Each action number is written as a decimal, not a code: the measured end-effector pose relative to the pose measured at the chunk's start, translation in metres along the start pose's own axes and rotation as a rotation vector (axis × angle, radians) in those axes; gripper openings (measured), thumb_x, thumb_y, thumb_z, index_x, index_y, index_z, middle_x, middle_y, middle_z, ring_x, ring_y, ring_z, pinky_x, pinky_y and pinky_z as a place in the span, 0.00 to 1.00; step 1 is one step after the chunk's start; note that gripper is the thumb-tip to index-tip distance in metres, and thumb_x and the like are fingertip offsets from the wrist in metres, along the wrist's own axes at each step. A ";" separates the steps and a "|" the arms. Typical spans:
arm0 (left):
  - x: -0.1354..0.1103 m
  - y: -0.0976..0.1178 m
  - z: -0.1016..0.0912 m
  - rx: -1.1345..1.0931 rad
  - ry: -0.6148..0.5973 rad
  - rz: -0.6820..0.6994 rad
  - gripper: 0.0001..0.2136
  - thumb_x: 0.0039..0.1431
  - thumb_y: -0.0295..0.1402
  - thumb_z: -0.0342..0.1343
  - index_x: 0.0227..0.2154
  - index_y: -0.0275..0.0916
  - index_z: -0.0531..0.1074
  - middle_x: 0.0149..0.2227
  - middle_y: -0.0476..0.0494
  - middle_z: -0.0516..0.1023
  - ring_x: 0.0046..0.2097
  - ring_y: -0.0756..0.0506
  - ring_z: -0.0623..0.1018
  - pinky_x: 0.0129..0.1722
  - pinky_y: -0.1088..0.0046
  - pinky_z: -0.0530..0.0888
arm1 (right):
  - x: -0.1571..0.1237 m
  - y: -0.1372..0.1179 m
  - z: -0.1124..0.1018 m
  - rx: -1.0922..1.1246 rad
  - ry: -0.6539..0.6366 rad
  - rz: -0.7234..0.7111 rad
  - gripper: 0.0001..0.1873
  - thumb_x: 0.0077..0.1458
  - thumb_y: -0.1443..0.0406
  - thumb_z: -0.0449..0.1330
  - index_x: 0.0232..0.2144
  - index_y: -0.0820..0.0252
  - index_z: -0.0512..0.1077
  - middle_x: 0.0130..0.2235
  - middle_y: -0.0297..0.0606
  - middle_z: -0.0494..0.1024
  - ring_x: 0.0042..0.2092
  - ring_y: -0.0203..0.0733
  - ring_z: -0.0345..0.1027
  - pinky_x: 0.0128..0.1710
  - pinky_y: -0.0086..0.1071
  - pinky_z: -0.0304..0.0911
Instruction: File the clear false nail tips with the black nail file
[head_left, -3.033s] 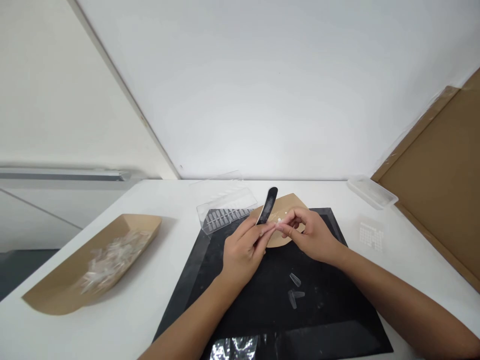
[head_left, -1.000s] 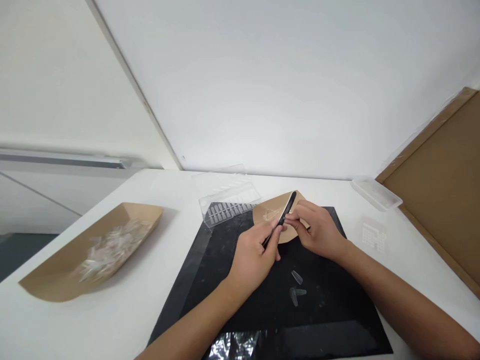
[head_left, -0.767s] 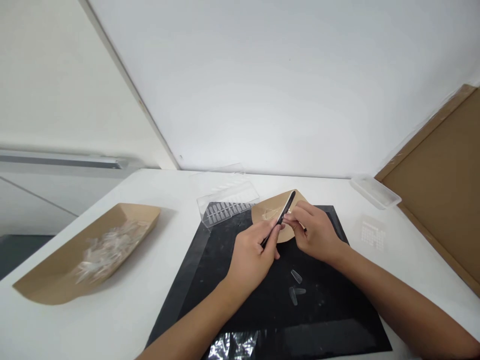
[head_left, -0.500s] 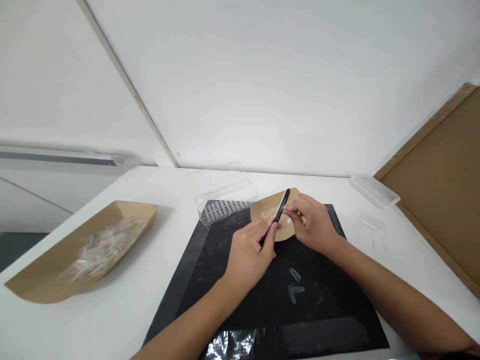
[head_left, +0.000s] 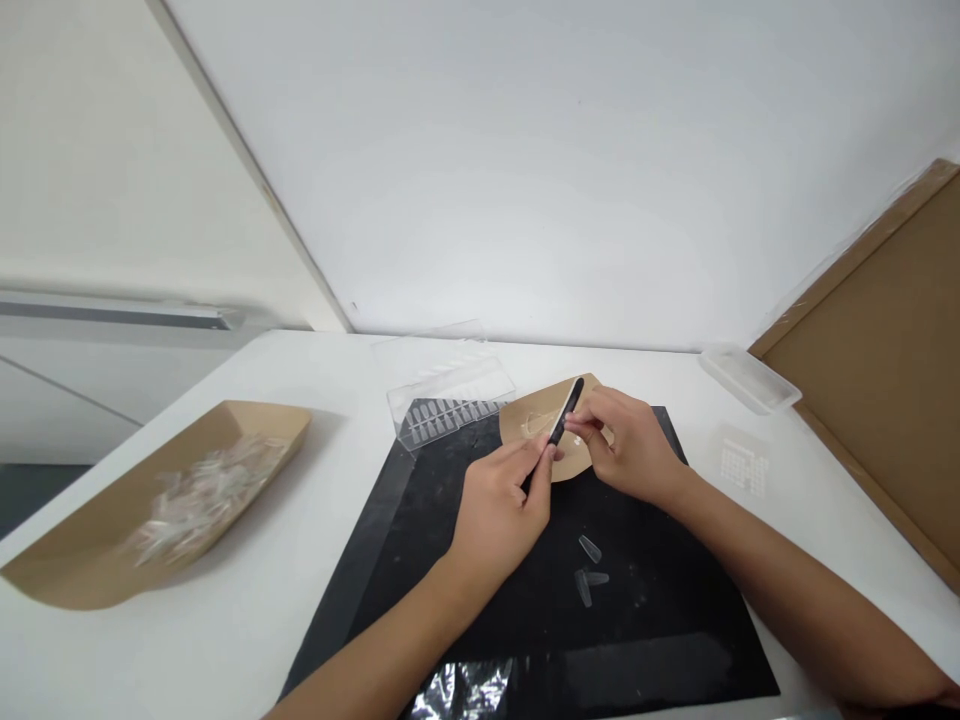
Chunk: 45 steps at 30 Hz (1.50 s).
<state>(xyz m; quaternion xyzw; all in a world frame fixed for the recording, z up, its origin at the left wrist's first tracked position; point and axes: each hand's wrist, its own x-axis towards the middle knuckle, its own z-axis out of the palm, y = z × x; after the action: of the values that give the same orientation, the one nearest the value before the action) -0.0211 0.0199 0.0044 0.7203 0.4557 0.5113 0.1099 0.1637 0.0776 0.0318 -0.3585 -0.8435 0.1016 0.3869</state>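
My left hand (head_left: pixel 496 508) is closed on a black nail file (head_left: pixel 563 415), which points up and to the right. My right hand (head_left: pixel 628 447) pinches a small clear nail tip (head_left: pixel 576 438) against the file's edge. Both hands hover over a black mat (head_left: pixel 525 590). Just behind them lies a small brown paper tray (head_left: pixel 531 422). Three clear nail tips (head_left: pixel 589 572) lie loose on the mat below my right hand.
A large brown paper tray (head_left: pixel 90 560) heaped with clear nail tips sits at the left. A clear plastic box (head_left: pixel 450 398) with rows of tips stands behind the mat. A clear lid (head_left: pixel 746 378), a small tip sheet (head_left: pixel 742 465) and a cardboard panel (head_left: pixel 892 360) are at the right. Crumpled plastic (head_left: pixel 465 695) lies at the mat's near edge.
Three seconds ago the file stood more upright, left of the pinched tip; it has since tilted right and lies against the tip. The view has drifted slightly.
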 end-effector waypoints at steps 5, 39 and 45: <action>0.000 -0.001 0.001 0.023 -0.018 -0.051 0.11 0.70 0.30 0.55 0.38 0.38 0.84 0.29 0.45 0.84 0.33 0.45 0.85 0.36 0.73 0.79 | 0.002 0.006 0.006 0.003 0.029 -0.062 0.12 0.69 0.66 0.55 0.30 0.56 0.64 0.30 0.34 0.71 0.33 0.41 0.65 0.34 0.34 0.60; 0.000 -0.001 -0.001 0.016 -0.010 0.008 0.11 0.69 0.28 0.56 0.37 0.38 0.84 0.39 0.41 0.88 0.39 0.45 0.86 0.40 0.73 0.80 | 0.004 0.009 0.002 -0.020 0.077 -0.069 0.12 0.69 0.67 0.56 0.30 0.56 0.63 0.30 0.34 0.71 0.33 0.40 0.65 0.35 0.33 0.60; -0.001 0.000 -0.001 0.018 -0.025 0.002 0.11 0.70 0.28 0.55 0.37 0.38 0.84 0.38 0.41 0.87 0.38 0.45 0.86 0.41 0.73 0.80 | 0.005 0.010 -0.003 -0.031 0.034 -0.066 0.13 0.69 0.66 0.56 0.29 0.56 0.63 0.29 0.33 0.70 0.32 0.39 0.63 0.33 0.33 0.58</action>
<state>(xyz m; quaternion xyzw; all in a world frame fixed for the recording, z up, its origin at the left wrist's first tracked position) -0.0217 0.0186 0.0044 0.7281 0.4580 0.4983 0.1088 0.1689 0.0879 0.0321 -0.3383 -0.8495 0.0697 0.3988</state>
